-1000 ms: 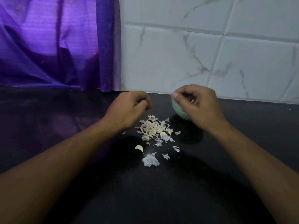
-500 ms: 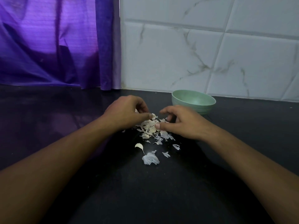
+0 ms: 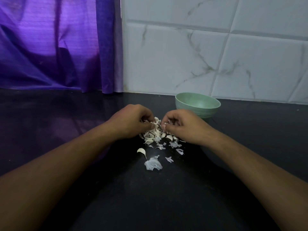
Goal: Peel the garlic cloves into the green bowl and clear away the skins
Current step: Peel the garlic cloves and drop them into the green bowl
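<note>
black counter (image 3: pixel 150 200) | left hand (image 3: pixel 131 121) pinches skins (image 3: pixel 154 136) | right hand (image 3: pixel 185 126) pinches skins

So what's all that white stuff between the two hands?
A pile of garlic skins lies between the left hand and right hand on the black counter, seen in the head view.

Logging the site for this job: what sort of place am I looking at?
Most likely a home kitchen: a dark counter, marble-look wall tiles, and garlic skins beside a green bowl.
</note>
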`<state>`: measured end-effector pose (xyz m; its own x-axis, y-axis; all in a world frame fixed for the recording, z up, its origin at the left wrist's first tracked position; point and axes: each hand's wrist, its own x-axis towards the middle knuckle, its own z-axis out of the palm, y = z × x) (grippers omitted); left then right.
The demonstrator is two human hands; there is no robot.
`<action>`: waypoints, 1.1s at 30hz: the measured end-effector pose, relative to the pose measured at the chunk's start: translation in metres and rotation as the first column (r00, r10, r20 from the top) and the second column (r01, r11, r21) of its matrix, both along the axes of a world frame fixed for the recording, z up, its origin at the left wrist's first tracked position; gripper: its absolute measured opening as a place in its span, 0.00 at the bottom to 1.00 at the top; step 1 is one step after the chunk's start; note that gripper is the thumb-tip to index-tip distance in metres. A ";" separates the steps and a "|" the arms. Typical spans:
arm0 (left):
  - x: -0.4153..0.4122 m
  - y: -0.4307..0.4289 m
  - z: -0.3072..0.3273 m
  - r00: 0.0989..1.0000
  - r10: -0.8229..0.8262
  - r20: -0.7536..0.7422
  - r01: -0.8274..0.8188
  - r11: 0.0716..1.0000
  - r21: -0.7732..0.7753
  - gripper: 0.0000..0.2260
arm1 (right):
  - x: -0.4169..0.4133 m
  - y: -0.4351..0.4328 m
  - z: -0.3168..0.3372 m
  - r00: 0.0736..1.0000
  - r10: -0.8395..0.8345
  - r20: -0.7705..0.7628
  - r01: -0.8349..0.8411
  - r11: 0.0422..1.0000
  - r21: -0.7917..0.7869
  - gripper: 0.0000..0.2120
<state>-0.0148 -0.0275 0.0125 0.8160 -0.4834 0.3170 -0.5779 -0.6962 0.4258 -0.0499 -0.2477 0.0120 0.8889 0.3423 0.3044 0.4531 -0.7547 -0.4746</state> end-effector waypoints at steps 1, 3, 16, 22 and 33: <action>0.000 0.000 0.000 1.000 -0.001 0.004 0.001 1.000 -0.002 0.03 | 0.000 -0.001 0.000 1.000 -0.002 -0.010 0.002 1.000 0.024 0.03; 0.000 0.000 0.001 1.000 -0.002 0.007 0.002 1.000 -0.008 0.01 | 0.002 -0.003 0.000 0.999 -0.014 -0.031 0.016 0.998 0.059 0.05; -0.002 -0.002 0.002 0.993 -0.039 -0.115 0.022 0.990 -0.141 0.06 | 0.002 0.010 -0.009 1.000 -0.007 -0.003 0.007 1.000 0.000 0.08; -0.002 0.000 0.002 0.999 0.005 -0.038 -0.007 0.997 -0.073 0.04 | -0.002 0.009 -0.003 1.000 -0.009 0.027 0.009 1.000 -0.030 0.04; -0.002 -0.002 0.004 0.996 0.053 0.070 -0.043 0.990 -0.136 0.04 | 0.002 0.004 -0.001 1.000 -0.017 -0.021 0.023 0.955 0.295 0.06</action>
